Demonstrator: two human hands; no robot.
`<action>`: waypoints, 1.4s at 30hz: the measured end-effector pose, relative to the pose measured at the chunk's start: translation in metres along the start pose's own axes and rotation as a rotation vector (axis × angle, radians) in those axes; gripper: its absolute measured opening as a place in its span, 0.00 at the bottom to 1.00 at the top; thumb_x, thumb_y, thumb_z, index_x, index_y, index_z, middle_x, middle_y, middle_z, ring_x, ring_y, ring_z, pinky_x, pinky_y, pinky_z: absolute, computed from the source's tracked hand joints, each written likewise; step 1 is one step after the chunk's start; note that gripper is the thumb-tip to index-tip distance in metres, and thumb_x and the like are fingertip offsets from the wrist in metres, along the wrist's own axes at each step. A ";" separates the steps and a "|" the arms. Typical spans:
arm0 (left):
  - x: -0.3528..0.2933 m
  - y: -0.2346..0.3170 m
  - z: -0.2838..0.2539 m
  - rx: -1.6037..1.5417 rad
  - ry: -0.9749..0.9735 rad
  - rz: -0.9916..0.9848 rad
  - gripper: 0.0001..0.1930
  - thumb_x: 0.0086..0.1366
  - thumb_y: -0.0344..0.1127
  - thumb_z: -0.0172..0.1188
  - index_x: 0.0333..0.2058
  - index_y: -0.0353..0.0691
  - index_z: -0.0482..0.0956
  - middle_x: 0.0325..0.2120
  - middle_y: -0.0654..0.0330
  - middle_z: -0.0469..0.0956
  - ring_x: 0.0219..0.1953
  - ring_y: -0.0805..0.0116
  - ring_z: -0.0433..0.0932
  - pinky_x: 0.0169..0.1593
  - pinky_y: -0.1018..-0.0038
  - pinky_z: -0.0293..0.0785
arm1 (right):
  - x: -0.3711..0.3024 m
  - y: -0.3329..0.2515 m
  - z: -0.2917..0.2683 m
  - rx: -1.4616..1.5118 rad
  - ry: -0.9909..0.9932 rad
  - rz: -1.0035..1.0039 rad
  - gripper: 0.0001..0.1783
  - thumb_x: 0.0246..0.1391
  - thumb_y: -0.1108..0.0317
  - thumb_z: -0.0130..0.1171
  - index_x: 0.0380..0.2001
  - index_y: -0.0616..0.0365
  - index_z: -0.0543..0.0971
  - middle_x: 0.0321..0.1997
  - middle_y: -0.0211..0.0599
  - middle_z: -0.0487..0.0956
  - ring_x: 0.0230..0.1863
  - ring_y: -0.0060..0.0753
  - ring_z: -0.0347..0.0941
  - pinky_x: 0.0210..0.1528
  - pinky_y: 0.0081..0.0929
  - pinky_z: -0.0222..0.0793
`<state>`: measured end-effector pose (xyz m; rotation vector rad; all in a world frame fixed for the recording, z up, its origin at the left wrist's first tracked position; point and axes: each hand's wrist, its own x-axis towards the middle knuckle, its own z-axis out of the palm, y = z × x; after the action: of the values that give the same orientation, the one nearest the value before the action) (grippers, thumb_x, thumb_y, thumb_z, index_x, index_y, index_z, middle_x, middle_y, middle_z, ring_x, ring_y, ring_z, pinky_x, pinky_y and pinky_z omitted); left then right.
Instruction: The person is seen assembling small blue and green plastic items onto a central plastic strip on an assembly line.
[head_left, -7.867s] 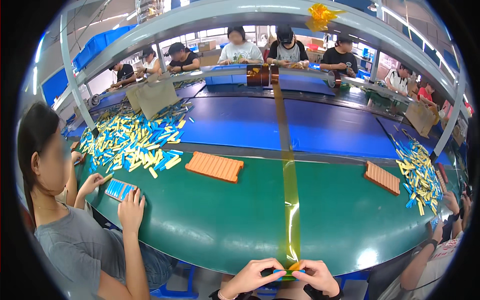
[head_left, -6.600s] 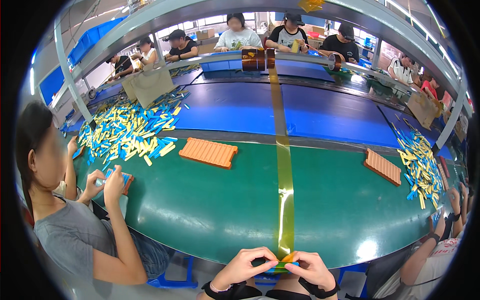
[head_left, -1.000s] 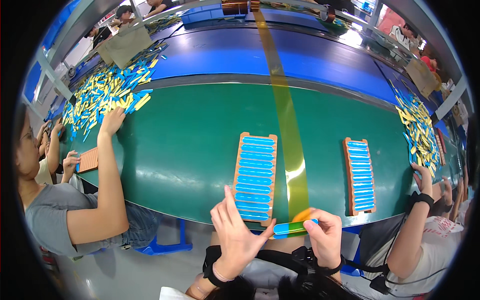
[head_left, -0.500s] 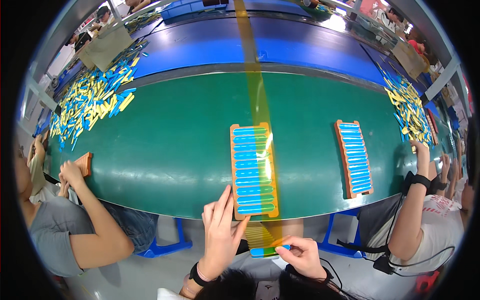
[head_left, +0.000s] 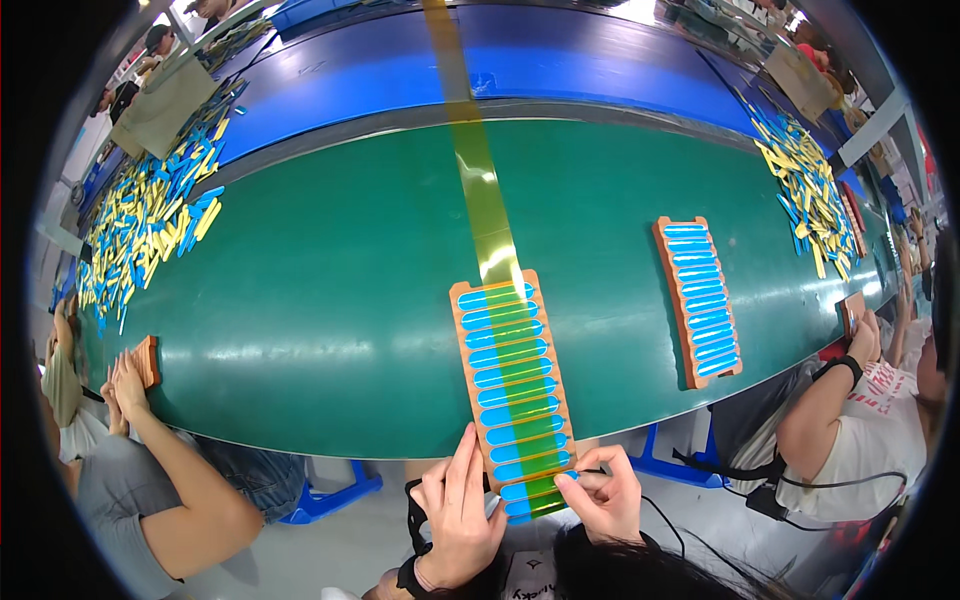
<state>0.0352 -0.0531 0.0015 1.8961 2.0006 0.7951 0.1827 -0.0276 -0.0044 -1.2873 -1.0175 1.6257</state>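
An orange slotted tray [head_left: 465,375] lies before me, its near end jutting past the table edge. Blue strips [head_left: 511,378] with rounded ends fill its slots crosswise. Translucent yellow tape [head_left: 477,180] stretches from the far side down over them. My left hand [head_left: 460,515] rests along the tray's lower left side, its fingers stretched and its thumb at the near corner. At the lower right corner, my right hand [head_left: 603,497] pinches the tape by its near end; a blue strip shows there, and whether the fingertips also grip the tray is hidden.
On the green table [head_left: 340,260], a second filled orange tray [head_left: 686,320] stands to the right. Blue and yellow strips are heaped at the far left [head_left: 155,220] and far right [head_left: 812,195]. People sit on both sides, each handling an orange piece at the table edge.
The tray has come toward me, over the table edge. My right hand and the tape end have risen to its near corner. The right co-worker's hands now hold an orange piece.
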 end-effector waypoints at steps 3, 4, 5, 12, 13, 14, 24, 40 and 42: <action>0.004 -0.001 0.003 -0.006 0.004 0.010 0.31 0.39 0.26 0.61 0.47 0.27 0.65 0.51 0.53 0.63 0.41 0.59 0.63 0.47 0.68 0.55 | 0.004 0.002 -0.001 0.113 0.026 -0.006 0.14 0.47 0.80 0.54 0.33 0.63 0.60 0.31 0.41 0.75 0.29 0.17 0.71 0.27 0.11 0.66; 0.006 -0.001 0.004 -0.005 0.007 0.010 0.31 0.39 0.26 0.62 0.47 0.28 0.65 0.51 0.53 0.64 0.41 0.59 0.63 0.47 0.68 0.55 | 0.005 0.002 -0.001 0.103 0.032 0.003 0.14 0.46 0.81 0.54 0.32 0.62 0.59 0.30 0.42 0.75 0.29 0.18 0.71 0.27 0.11 0.66; 0.006 -0.003 0.004 -0.006 0.003 0.011 0.31 0.39 0.26 0.62 0.47 0.28 0.65 0.51 0.53 0.64 0.41 0.59 0.63 0.47 0.68 0.55 | 0.006 0.001 -0.001 0.089 0.037 0.011 0.14 0.46 0.81 0.54 0.31 0.61 0.59 0.30 0.43 0.75 0.30 0.19 0.72 0.27 0.12 0.67; 0.016 -0.033 -0.004 0.132 0.201 0.338 0.28 0.45 0.39 0.63 0.46 0.38 0.69 0.48 0.62 0.68 0.35 0.70 0.63 0.34 0.79 0.55 | 0.008 -0.002 0.003 0.054 0.093 0.043 0.16 0.45 0.80 0.56 0.28 0.60 0.58 0.27 0.42 0.75 0.30 0.21 0.73 0.28 0.16 0.70; 0.022 -0.040 -0.010 0.154 0.128 0.578 0.24 0.49 0.40 0.59 0.47 0.47 0.69 0.48 0.68 0.68 0.33 0.74 0.62 0.33 0.81 0.54 | 0.008 -0.001 0.005 0.065 0.122 0.036 0.16 0.44 0.82 0.55 0.28 0.59 0.57 0.24 0.39 0.74 0.26 0.16 0.70 0.23 0.11 0.63; 0.027 -0.042 -0.015 0.178 0.051 0.818 0.21 0.53 0.40 0.55 0.48 0.55 0.69 0.48 0.74 0.68 0.32 0.79 0.62 0.32 0.82 0.53 | 0.009 -0.001 0.006 0.080 0.151 0.030 0.17 0.44 0.84 0.55 0.28 0.58 0.57 0.20 0.35 0.73 0.22 0.11 0.68 0.19 0.06 0.56; 0.035 -0.046 -0.018 0.235 -0.019 0.885 0.19 0.57 0.37 0.49 0.49 0.60 0.69 0.46 0.79 0.69 0.30 0.82 0.61 0.32 0.83 0.54 | 0.013 -0.044 -0.010 -0.385 0.123 -0.311 0.09 0.52 0.81 0.42 0.33 0.61 0.55 0.28 0.47 0.75 0.30 0.29 0.74 0.34 0.22 0.70; 0.042 -0.037 -0.026 0.222 -0.036 0.910 0.19 0.54 0.33 0.52 0.47 0.49 0.71 0.42 0.77 0.71 0.30 0.82 0.62 0.34 0.83 0.57 | 0.037 -0.062 0.005 -0.761 -0.253 -0.482 0.13 0.45 0.76 0.56 0.31 0.62 0.63 0.24 0.38 0.74 0.27 0.35 0.76 0.25 0.24 0.71; 0.043 -0.035 -0.030 0.088 -0.145 0.828 0.19 0.52 0.31 0.54 0.45 0.44 0.73 0.42 0.73 0.72 0.32 0.80 0.63 0.34 0.82 0.58 | 0.037 -0.062 0.008 -0.777 -0.230 -0.504 0.12 0.45 0.76 0.56 0.30 0.62 0.63 0.24 0.37 0.73 0.26 0.34 0.76 0.23 0.24 0.70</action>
<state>-0.0142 -0.0167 0.0135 2.7672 1.1348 0.7051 0.1761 0.0278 0.0426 -1.1657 -2.0572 1.0179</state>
